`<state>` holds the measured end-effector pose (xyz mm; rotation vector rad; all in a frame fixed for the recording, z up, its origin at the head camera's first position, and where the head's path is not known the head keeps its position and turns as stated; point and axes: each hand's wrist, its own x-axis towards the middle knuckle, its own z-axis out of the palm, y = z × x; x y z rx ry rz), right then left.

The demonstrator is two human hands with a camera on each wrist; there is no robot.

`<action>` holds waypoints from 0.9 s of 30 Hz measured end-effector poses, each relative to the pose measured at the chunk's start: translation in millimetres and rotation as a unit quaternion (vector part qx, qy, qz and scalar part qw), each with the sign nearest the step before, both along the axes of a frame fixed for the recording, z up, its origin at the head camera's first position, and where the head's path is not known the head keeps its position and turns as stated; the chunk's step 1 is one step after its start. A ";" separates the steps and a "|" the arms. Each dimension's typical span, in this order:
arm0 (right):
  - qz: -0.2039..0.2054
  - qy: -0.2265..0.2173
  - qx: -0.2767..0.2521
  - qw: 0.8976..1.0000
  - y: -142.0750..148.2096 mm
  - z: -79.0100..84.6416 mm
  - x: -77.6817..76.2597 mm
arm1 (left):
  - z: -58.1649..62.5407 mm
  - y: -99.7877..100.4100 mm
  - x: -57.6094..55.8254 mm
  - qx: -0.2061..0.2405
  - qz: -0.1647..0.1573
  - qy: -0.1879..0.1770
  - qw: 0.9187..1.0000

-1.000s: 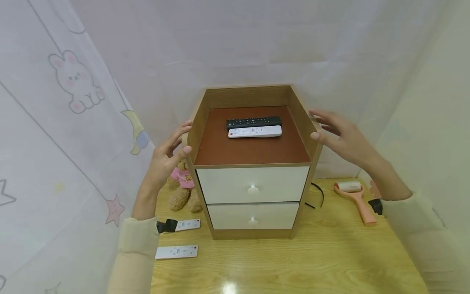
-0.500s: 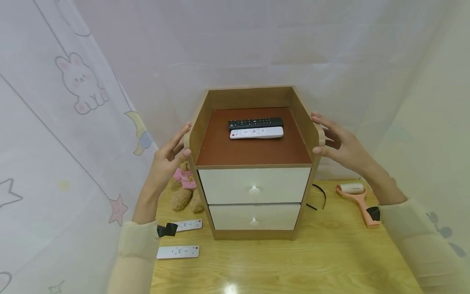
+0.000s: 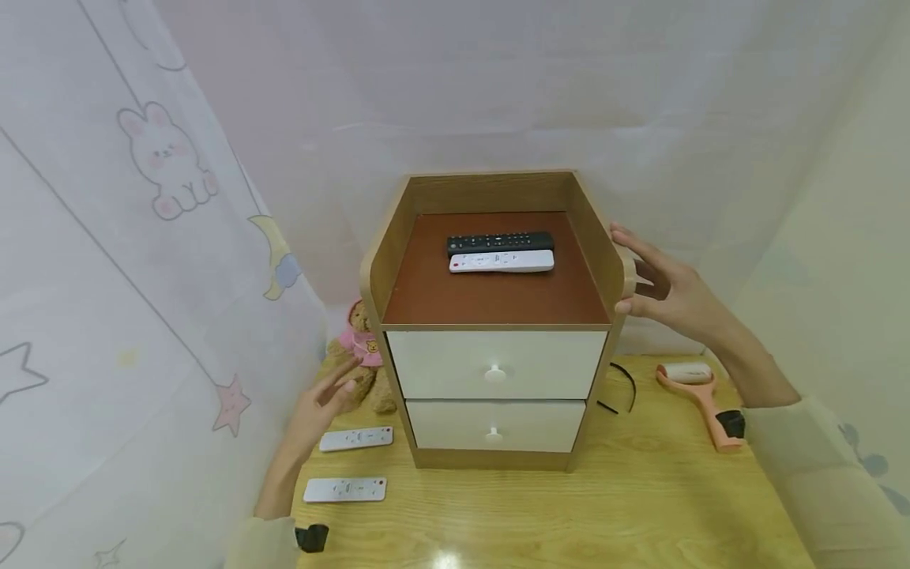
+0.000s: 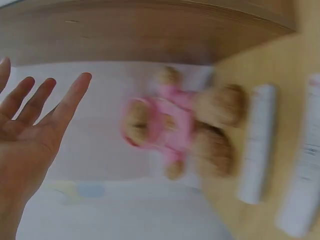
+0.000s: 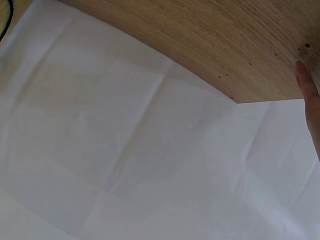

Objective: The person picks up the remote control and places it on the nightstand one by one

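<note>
A small wooden cabinet [image 3: 498, 359] with two white drawers stands on the table, both drawers closed. On its brown top lie a black remote control [image 3: 500, 243] and a white remote control [image 3: 502, 261], side by side. My right hand [image 3: 675, 296] rests at the cabinet's right side panel, fingers along the outside, thumb by the front edge. In the right wrist view, a straight finger [image 5: 307, 82] meets the wood. Left of the cabinet, my left hand [image 3: 318, 415] hovers with fingers spread and nothing in it. Behind it sits a teddy bear [image 4: 170, 120] in pink, partly hidden by the cabinet.
Two white remote controls, one farther back [image 3: 357, 438] and one nearer [image 3: 345, 490], lie on the table's left. An orange lint roller [image 3: 707, 407] lies at the right, with a thin black curved strip [image 3: 631, 383] beside the cabinet. White curtains hang behind and on both sides.
My left hand has left the cabinet's upper left side and dropped down toward the bear and the remotes. The right hand stays at the right panel. The view has shifted slightly.
</note>
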<state>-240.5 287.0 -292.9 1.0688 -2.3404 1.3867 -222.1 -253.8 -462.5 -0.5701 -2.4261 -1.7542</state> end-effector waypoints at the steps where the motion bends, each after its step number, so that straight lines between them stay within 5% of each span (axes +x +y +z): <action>1: 0.001 0.001 0.001 1.000 0.2 -0.5 0.3 | -15.3 -4.3 3.6 -0.002 0.007 -0.018 1.000; 5: 0.008 0.008 0.000 1.000 -1.8 -0.2 3.4 | -66.2 -21.0 17.7 -0.028 0.043 -0.079 0.996; 11: 0.018 0.017 -0.011 1.000 -8.7 8.1 14.9 | -109.7 -37.5 27.8 -0.083 0.093 -0.121 0.985; 17: 0.024 0.003 -0.021 0.999 -10.7 11.1 16.2 | -131.6 -48.4 35.4 -0.179 0.114 -0.132 0.968; 27: 0.030 0.002 -0.033 0.999 -10.6 9.9 12.6 | -144.5 -59.4 40.5 -0.281 0.102 -0.124 0.946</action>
